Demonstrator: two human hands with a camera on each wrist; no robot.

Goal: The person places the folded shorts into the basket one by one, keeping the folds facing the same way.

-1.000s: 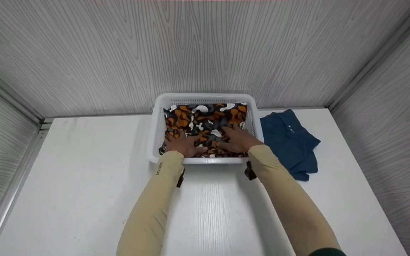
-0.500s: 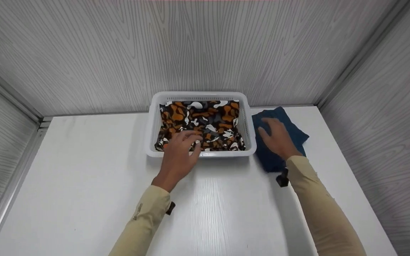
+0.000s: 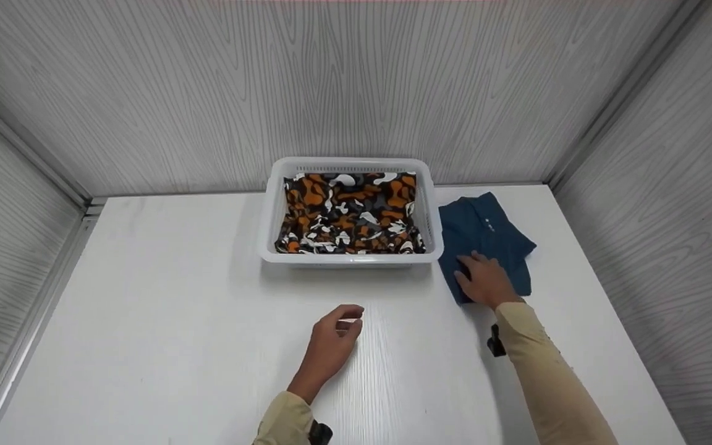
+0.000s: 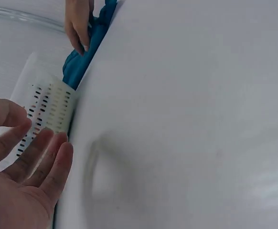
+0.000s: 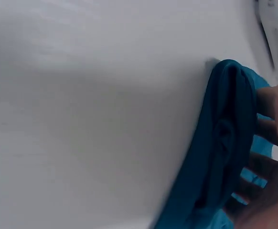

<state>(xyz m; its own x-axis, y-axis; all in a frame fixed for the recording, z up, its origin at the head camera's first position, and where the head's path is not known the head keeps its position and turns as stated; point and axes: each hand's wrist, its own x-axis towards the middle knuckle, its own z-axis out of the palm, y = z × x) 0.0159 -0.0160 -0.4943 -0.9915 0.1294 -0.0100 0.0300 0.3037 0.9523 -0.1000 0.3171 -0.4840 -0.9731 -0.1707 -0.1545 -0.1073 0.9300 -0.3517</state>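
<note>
One folded blue garment (image 3: pixel 486 232) | under right hand (image 3: pixel 487 281) | beside white basket (image 3: pixel 351 258)

No readable text within my reach
I can make out no words or numbers. The closest thing to a marking is a few small white spots (image 3: pixel 489 225) on the dark-blue garment (image 3: pixel 460 225) that my right hand (image 3: pixel 486 281) touches; they are too small for me to tell whether they are lettering.
</note>
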